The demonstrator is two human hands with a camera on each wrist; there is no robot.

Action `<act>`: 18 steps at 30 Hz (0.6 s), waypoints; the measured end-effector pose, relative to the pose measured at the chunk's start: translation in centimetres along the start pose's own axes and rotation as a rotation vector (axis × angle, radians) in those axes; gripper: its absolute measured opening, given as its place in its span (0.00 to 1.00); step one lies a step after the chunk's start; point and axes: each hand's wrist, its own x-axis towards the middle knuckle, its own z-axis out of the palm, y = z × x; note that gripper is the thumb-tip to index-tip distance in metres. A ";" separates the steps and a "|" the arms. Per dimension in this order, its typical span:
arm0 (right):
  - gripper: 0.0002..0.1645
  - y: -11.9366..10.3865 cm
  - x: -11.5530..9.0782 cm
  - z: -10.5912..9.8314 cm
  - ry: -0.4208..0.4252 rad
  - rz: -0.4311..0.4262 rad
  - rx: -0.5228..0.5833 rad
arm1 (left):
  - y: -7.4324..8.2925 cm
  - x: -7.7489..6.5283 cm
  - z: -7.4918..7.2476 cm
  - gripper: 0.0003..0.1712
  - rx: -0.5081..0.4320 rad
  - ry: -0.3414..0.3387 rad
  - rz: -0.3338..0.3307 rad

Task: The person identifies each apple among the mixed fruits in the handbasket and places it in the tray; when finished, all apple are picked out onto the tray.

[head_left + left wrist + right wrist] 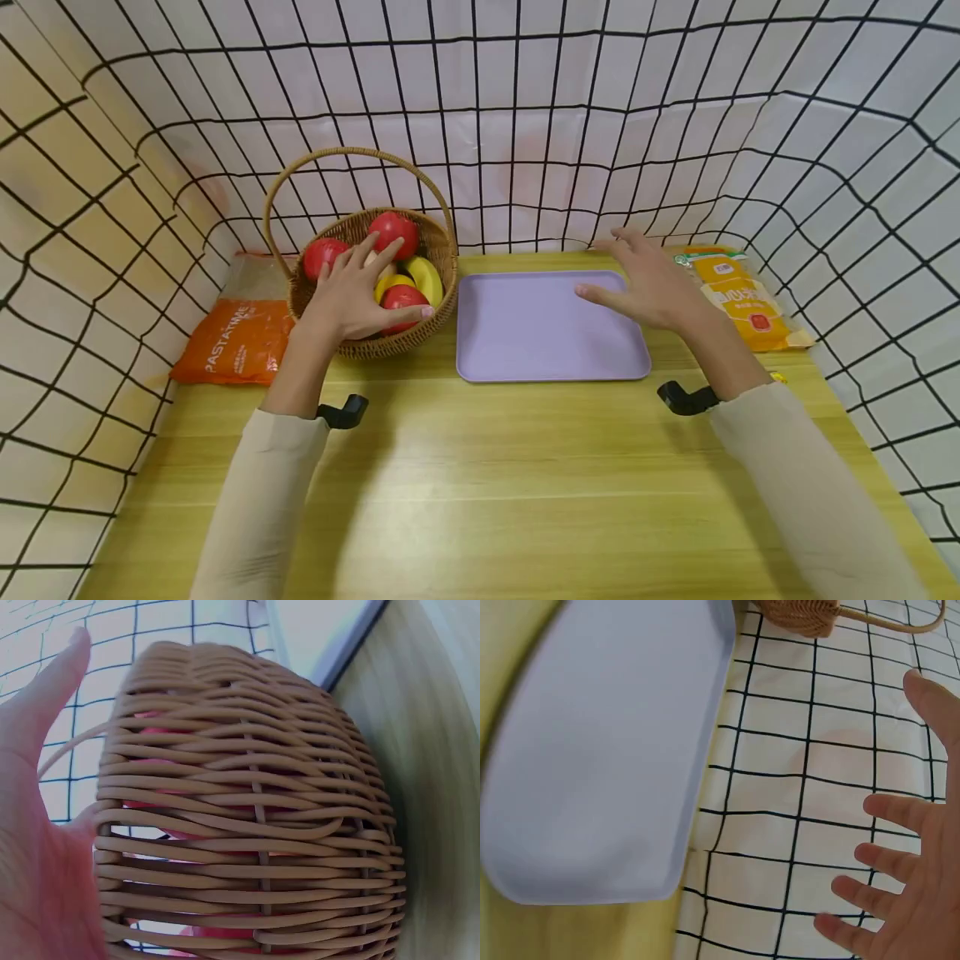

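Observation:
My left hand [351,298] hovers with spread fingers over a wicker basket [375,346] at the left, holding nothing. In the basket lie red apples [393,232] and a yellow banana [425,282]; my fingers hide part of the fruit. The left wrist view shows the woven basket wall [247,810] close beside that hand [45,817]. Over the right end of a lilac tray [551,325] my right hand [648,283] is held up, fingers spread, with nothing in its grasp. That hand [907,877] appears apart from the tray [607,750] in the right wrist view.
An orange pasta bag [240,342] lies left of the basket. To the right of the tray is a yellow food packet [742,300]. Grid-patterned white cloth [525,150] walls the wooden table [510,483] at the back and both sides. The tall basket handle [352,152] arches upward.

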 end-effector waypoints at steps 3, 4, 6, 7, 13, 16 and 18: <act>0.54 0.4 -1.0 0.7 0.012 0.000 0.050 | 0.1 -0.5 0.1 0.64 -0.037 0.008 0.005; 0.53 0.5 -1.3 0.9 0.014 0.002 0.069 | 0.1 -0.7 0.2 0.63 -0.047 0.011 0.006; 0.51 0.6 -1.9 1.5 0.018 0.003 0.113 | 0.0 -1.0 0.3 0.62 -0.060 0.019 0.014; 0.50 0.7 -2.1 1.9 0.024 0.003 0.140 | -0.1 -1.1 0.3 0.62 -0.066 0.025 0.018; 0.45 1.5 -3.6 3.6 0.070 -0.001 0.206 | -0.7 -1.8 0.4 0.56 -0.090 0.044 0.040; 0.43 2.2 -4.4 4.4 0.064 0.012 0.240 | -1.1 -2.0 0.5 0.54 -0.086 0.042 0.043; 0.42 2.7 -4.9 4.9 0.057 0.029 0.283 | -1.4 -2.0 0.6 0.53 -0.087 0.038 0.047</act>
